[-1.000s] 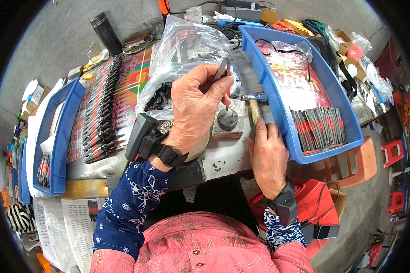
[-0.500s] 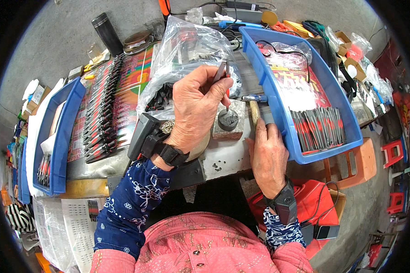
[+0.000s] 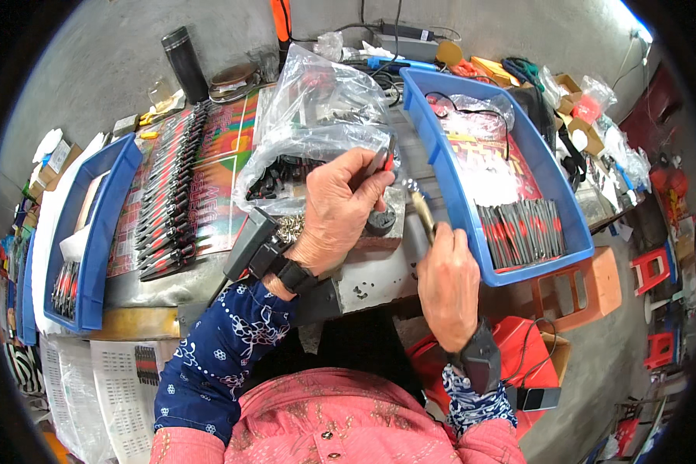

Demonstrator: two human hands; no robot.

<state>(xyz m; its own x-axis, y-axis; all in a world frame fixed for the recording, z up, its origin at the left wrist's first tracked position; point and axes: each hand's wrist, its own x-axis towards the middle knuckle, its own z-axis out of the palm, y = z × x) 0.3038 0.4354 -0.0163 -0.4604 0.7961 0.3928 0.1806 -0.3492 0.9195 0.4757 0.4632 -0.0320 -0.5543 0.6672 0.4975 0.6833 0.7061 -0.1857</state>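
Note:
My left hand (image 3: pixel 339 203) is closed, pinching a slim grey and red piece (image 3: pixel 386 158) between thumb and fingers. It hovers over a round black block (image 3: pixel 380 222), partly hidden behind my fingers, which sits on a stone base (image 3: pixel 390 240). My right hand (image 3: pixel 447 286) is closed round the wooden handle (image 3: pixel 423 214) of a hammer. The hammer's small metal head (image 3: pixel 412 186) points away from me, to the right of my left hand. A plastic bag (image 3: pixel 317 100) with dark parts in it lies just beyond my left hand.
At right, a blue tray (image 3: pixel 527 274) holds a row of black and red strips (image 3: pixel 522 232). Another blue bin (image 3: pixel 93 267) stands at the far left. Beside it lies a long row of black and red pieces (image 3: pixel 166 201). Tiny dark bits (image 3: pixel 359 292) lie near the table's front edge.
My right hand has closed round the hammer's handle and lifted it, where before it rested beside it. My left hand has come lower with its slim piece. The view has shifted slightly.

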